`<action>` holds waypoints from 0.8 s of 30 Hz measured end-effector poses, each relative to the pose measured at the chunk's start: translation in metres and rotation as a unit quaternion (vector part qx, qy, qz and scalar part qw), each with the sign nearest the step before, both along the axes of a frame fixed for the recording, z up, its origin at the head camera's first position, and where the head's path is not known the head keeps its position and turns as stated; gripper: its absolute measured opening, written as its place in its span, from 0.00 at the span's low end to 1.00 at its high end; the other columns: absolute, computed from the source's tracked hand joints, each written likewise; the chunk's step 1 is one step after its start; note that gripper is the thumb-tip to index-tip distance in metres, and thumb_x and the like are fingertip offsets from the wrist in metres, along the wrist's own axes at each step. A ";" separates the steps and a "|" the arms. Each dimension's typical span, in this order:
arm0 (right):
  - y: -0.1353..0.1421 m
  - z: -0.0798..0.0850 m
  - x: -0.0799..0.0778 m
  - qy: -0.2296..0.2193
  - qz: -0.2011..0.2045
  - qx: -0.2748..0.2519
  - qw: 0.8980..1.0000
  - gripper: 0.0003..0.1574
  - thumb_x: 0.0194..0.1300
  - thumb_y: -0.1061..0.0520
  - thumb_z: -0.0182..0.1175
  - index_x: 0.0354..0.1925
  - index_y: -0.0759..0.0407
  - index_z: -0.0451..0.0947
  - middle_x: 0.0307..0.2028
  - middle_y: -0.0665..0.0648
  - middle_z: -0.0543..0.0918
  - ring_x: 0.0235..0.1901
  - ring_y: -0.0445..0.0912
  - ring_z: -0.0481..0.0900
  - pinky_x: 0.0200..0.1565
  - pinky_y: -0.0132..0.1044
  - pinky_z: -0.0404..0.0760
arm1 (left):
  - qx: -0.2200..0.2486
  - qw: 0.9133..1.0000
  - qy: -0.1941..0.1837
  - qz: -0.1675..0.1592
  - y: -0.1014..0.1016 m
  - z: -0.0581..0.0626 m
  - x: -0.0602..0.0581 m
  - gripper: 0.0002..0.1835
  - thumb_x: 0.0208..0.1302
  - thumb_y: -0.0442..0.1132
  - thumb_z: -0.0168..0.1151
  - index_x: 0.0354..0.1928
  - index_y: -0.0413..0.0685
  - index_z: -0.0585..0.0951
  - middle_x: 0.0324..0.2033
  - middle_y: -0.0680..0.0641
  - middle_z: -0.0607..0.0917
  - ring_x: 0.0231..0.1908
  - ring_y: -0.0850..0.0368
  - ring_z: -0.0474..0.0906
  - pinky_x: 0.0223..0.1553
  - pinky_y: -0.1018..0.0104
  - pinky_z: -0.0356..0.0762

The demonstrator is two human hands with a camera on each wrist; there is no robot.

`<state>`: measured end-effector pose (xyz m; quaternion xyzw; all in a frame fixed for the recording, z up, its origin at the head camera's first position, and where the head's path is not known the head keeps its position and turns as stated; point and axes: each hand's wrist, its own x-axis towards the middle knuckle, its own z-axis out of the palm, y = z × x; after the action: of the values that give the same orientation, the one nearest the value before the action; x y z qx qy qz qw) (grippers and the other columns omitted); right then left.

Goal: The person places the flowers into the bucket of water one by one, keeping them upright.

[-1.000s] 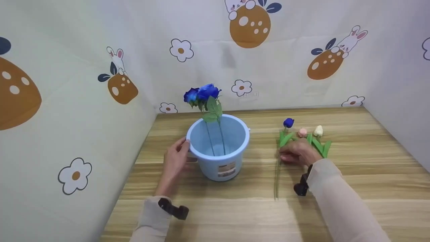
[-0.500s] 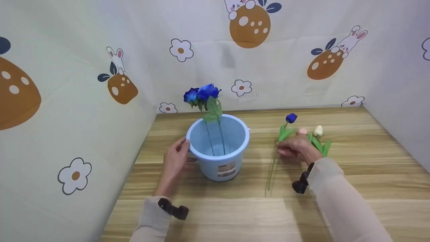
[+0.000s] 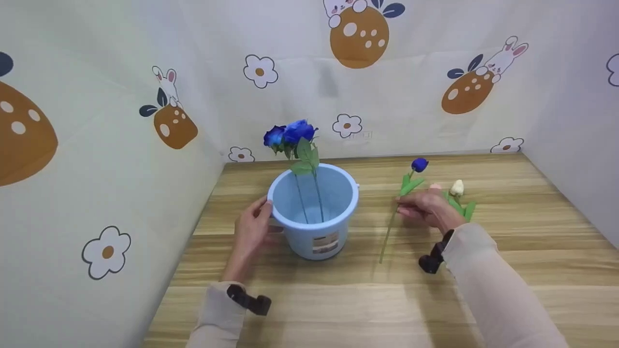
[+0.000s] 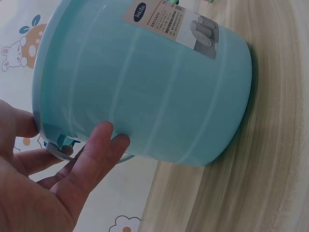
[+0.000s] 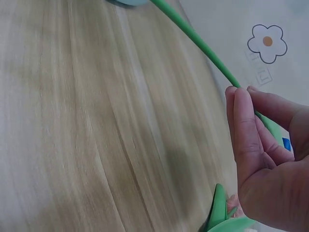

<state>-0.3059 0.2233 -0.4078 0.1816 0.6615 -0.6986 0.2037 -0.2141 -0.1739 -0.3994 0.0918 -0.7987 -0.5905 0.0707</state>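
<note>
My left hand [image 3: 252,227] grips the left rim of a light blue bucket [image 3: 297,237], its thumb at the rim and its fingers by the handle and outer wall [image 4: 145,92]. Two blue roses [image 3: 300,132] stand in the bucket, leaning to the left with their blooms above the rim. To the right of the bucket, my right hand [image 3: 430,208] pinches the green stem [image 5: 203,46] of a blue tulip [image 3: 420,165] between thumb and fingers. The tulip is tilted, bloom up and stem end slanting down to the left.
A white tulip [image 3: 457,188] and a pink tulip [image 3: 435,186] lie on the wooden table [image 3: 338,304] beside the right hand, which partly hides them. Behind and to the left hangs a printed cloth [image 3: 295,34] with rabbits and flowers.
The right hand has lifted the blue tulip off the table and shifted it slightly left, its stem now more slanted. The left hand and bucket have stayed in place.
</note>
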 end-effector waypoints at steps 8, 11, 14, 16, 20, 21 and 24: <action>-0.005 0.008 0.001 0.012 -0.012 -0.007 1.000 0.10 0.71 0.66 0.65 0.31 0.63 0.87 0.23 0.56 0.89 0.23 0.42 0.90 0.34 0.29 0.91 | 0.025 0.999 -0.028 -0.008 -0.001 0.001 0.000 0.28 0.82 0.50 0.52 0.76 0.47 0.72 0.67 0.35 0.80 0.42 0.41 0.91 0.38 0.56 0.93; -0.007 0.011 0.001 0.018 -0.020 -0.016 1.000 0.09 0.70 0.67 0.66 0.30 0.62 0.86 0.23 0.56 0.89 0.23 0.43 0.90 0.34 0.29 0.91 | 0.031 0.999 -0.034 -0.011 -0.002 0.001 0.001 0.28 0.82 0.51 0.52 0.77 0.48 0.72 0.67 0.35 0.80 0.43 0.41 0.91 0.38 0.56 0.93; -0.009 0.014 0.002 0.024 -0.023 -0.030 0.999 0.08 0.69 0.66 0.67 0.31 0.62 0.87 0.24 0.56 0.90 0.24 0.43 0.91 0.35 0.29 0.91 | 0.030 0.999 -0.029 -0.009 -0.002 0.002 0.001 0.28 0.82 0.51 0.52 0.76 0.47 0.72 0.66 0.35 0.81 0.44 0.43 0.90 0.39 0.57 0.93; -0.010 0.015 0.002 0.027 -0.024 -0.038 0.999 0.08 0.69 0.66 0.68 0.31 0.61 0.87 0.24 0.56 0.90 0.25 0.43 0.91 0.35 0.30 0.91 | 0.024 0.999 -0.023 -0.007 -0.002 0.001 0.001 0.28 0.82 0.51 0.52 0.76 0.47 0.73 0.64 0.35 0.82 0.44 0.42 0.90 0.39 0.57 0.93; -0.012 0.018 0.001 0.029 -0.027 -0.056 0.998 0.09 0.69 0.66 0.69 0.29 0.61 0.87 0.24 0.56 0.90 0.25 0.44 0.91 0.36 0.29 0.91 | -0.020 1.000 0.007 0.004 -0.001 0.000 0.000 0.26 0.81 0.49 0.53 0.73 0.44 0.76 0.58 0.35 0.86 0.47 0.44 0.88 0.46 0.56 0.91; -0.012 0.019 0.002 0.029 -0.028 -0.060 0.997 0.09 0.69 0.66 0.68 0.29 0.61 0.87 0.24 0.56 0.90 0.25 0.44 0.91 0.36 0.29 0.91 | -0.035 0.999 0.016 0.008 -0.001 0.000 0.000 0.26 0.81 0.49 0.53 0.72 0.43 0.77 0.56 0.35 0.87 0.48 0.45 0.88 0.48 0.57 0.89; -0.013 0.021 0.002 0.033 -0.028 -0.068 0.997 0.10 0.69 0.67 0.68 0.28 0.60 0.87 0.24 0.56 0.90 0.24 0.43 0.91 0.36 0.29 0.91 | -0.060 0.998 0.033 0.016 -0.001 -0.001 -0.001 0.25 0.80 0.48 0.54 0.70 0.42 0.80 0.53 0.34 0.89 0.50 0.44 0.86 0.50 0.58 0.87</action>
<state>-0.3041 0.2100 -0.3868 0.1624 0.6131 -0.7533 0.1741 -0.2149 -0.1745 -0.4005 0.0805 -0.8286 -0.5426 0.1117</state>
